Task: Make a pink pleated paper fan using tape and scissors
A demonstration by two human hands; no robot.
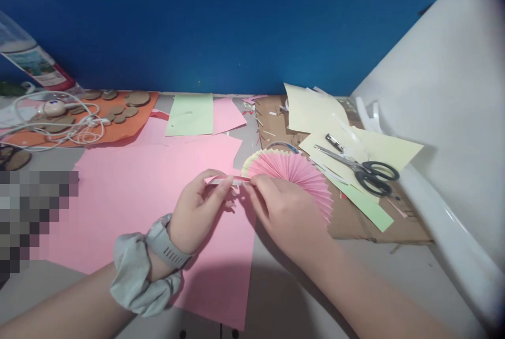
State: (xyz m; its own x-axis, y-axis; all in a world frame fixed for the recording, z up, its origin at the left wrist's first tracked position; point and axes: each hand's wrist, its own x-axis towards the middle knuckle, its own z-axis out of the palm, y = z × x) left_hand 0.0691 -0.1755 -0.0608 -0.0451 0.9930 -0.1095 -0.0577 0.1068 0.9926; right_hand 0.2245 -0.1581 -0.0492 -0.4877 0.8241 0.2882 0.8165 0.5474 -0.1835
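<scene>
Between both hands stretches a narrow strip [232,180], pink and whitish, apparently paper. My left hand [201,205] pinches its left end, with a watch and a grey-green scrunchie on that wrist. The other end is in the closed fingers of my right hand [280,207]. Partly behind the right hand lies a pleated pink paper fan [294,168], spread round, with a pale yellow pleated edge at its left. Large pink paper [158,171] lies under the left hand.
Black-handled scissors [369,173] and a small dark-and-silver tool [335,142] rest on pale yellow paper [386,142] over cardboard [351,226]. At the left are orange paper [138,126], cardboard cut-outs, a white cable [92,129] and a bottle [39,63]. A blue wall [216,23] stands behind.
</scene>
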